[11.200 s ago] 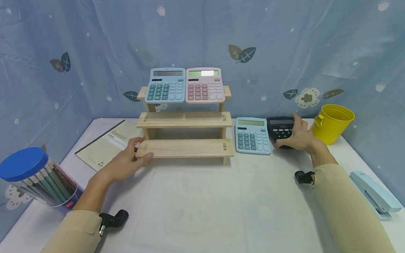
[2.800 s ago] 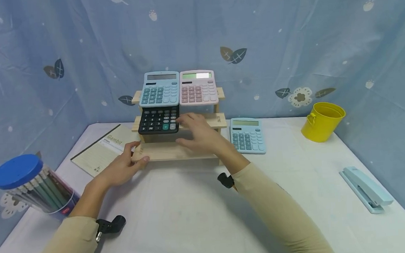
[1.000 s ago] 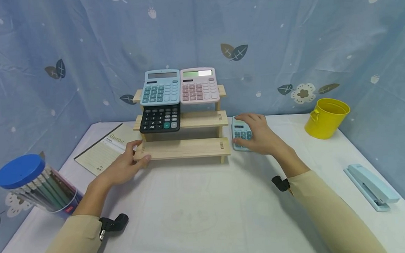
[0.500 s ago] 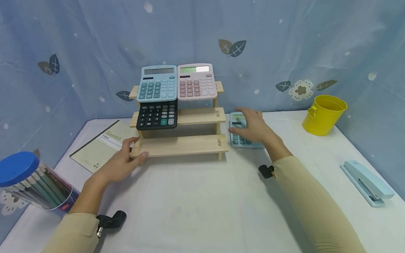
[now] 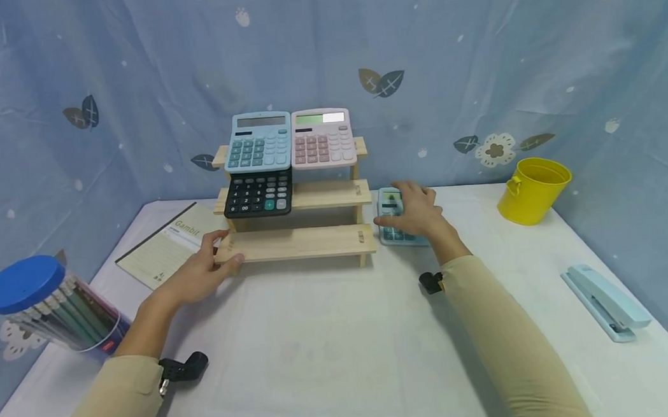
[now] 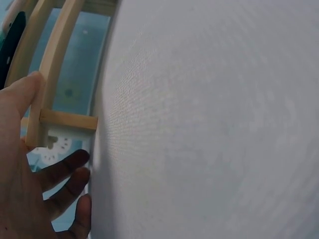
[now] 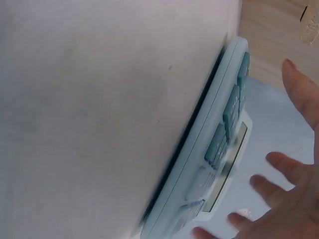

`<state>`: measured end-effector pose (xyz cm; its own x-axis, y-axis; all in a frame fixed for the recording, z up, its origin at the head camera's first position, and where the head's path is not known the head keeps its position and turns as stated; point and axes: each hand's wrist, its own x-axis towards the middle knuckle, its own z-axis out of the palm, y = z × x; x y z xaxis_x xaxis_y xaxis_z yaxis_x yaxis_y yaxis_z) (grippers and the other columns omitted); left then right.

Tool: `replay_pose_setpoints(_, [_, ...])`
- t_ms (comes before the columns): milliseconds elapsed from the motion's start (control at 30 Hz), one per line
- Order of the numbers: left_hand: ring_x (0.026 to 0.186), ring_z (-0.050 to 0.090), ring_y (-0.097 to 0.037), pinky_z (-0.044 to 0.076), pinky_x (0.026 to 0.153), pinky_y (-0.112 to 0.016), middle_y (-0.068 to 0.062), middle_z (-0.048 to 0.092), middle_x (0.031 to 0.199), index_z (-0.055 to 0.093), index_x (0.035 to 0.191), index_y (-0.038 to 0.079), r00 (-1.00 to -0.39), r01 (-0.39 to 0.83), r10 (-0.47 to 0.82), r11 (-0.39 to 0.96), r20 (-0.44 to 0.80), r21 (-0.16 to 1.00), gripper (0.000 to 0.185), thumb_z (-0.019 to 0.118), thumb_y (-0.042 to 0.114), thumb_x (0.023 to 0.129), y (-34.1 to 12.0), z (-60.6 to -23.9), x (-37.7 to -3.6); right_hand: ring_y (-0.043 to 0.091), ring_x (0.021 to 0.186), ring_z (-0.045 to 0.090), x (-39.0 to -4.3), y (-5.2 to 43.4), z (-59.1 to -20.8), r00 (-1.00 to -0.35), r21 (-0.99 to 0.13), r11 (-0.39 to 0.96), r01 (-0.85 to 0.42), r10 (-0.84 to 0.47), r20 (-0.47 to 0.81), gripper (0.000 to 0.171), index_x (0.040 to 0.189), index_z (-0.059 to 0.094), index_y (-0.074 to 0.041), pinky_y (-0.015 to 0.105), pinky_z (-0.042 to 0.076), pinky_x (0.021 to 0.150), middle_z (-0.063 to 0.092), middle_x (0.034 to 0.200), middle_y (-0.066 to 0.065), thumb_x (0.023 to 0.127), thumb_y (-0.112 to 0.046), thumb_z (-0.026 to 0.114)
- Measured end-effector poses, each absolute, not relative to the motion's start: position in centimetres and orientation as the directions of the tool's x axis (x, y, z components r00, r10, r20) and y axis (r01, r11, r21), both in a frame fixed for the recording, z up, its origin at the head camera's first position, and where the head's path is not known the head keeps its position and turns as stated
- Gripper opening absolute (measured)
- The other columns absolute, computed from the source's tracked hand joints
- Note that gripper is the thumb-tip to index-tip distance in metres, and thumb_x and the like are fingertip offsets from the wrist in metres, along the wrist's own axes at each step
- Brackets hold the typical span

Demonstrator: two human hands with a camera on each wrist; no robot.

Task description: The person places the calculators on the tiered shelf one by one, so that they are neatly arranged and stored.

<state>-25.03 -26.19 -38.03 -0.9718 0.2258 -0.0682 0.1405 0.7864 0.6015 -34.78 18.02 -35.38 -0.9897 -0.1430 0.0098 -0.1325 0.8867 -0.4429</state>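
My left hand (image 5: 199,272) pinches the left end of the lowest board of a three-step wooden rack (image 5: 302,243); the thumb (image 6: 25,92) lies on top and the other fingers are spread beyond the end. On the top step sit a blue calculator (image 5: 258,143) and a pink calculator (image 5: 323,139). Below them, a black calculator (image 5: 258,194) leans at the left of the middle step. Right of the rack, another blue calculator (image 5: 391,221) lies flat on the table, partly covered by my right hand (image 5: 417,211). In the right wrist view the fingers are spread over it, apart from its keys.
A notepad (image 5: 166,244) lies left of the rack. Nearer left stands a blue-lidded tub of pencils (image 5: 78,310). At the right are a yellow bucket (image 5: 534,191) and a light blue stapler (image 5: 606,303). A patterned blue curtain (image 5: 446,68) hangs behind the table.
The black calculator has gone from the table at the right to the middle step. My right hand has since moved from it to over the blue calculator. The left hand keeps its hold.
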Motion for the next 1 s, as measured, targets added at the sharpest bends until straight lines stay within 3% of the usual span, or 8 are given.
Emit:
replay_pose_setpoints(233, [0.138, 0.039, -0.061, 0.036, 0.11, -0.07, -0.046, 0.033, 0.151, 0.005, 0.161, 0.009, -0.97, 0.148, 0.234, 0.784, -0.066, 0.603, 0.086, 0.046, 0.059, 0.105, -26.4, -38.2, -24.8, 0.062, 0.15, 0.003, -34.7, 17.7, -35.9, -0.983, -0.349, 0.934, -0.084, -0.134, -0.124, 0.119, 0.164, 0.006, -0.005, 0.074, 0.016, 0.117, -0.002, 0.169, 0.028, 0.085, -0.059, 0.077])
replay_pose_setpoints(400, [0.138, 0.04, -0.06, 0.036, 0.11, -0.069, -0.046, 0.033, 0.152, 0.005, 0.161, 0.009, -0.969, 0.16, 0.242, 0.778, -0.055, 0.607, 0.086, 0.046, 0.058, 0.105, -26.4, -38.2, -25.0, 0.067, 0.147, 0.001, -34.6, 18.0, -35.9, -0.977, -0.355, 0.934, -0.038, -0.11, -0.184, 0.131, 0.163, -0.007, -0.004, 0.075, 0.016, 0.116, -0.012, 0.169, 0.027, 0.082, -0.058, 0.08])
replay_pose_setpoints(767, [0.139, 0.038, -0.06, 0.036, 0.11, -0.069, -0.046, 0.032, 0.152, 0.005, 0.162, 0.008, -0.971, 0.15, 0.232, 0.779, -0.057, 0.609, 0.087, 0.046, 0.059, 0.104, -26.4, -38.3, -25.0, 0.069, 0.142, 0.014, -34.2, 18.6, -35.7, -0.974, -0.369, 0.929, 0.022, -0.064, -0.219, 0.13, 0.163, -0.014, -0.013, 0.08, 0.03, 0.106, -0.019, 0.167, 0.028, 0.082, -0.051, 0.081])
replay_pose_setpoints(1000, [0.136, 0.045, -0.058, 0.041, 0.106, -0.068, -0.045, 0.04, 0.147, 0.006, 0.162, 0.007, -0.971, 0.158, 0.232, 0.786, -0.049, 0.598, 0.088, 0.046, 0.06, 0.104, -26.3, -38.2, -25.0, 0.069, 0.142, 0.013, -34.4, 19.9, -35.7, -0.981, -0.546, 0.836, 0.049, -0.062, -0.184, 0.141, 0.159, -0.028, -0.019, 0.077, 0.023, 0.113, -0.018, 0.167, 0.026, 0.079, -0.039, 0.087])
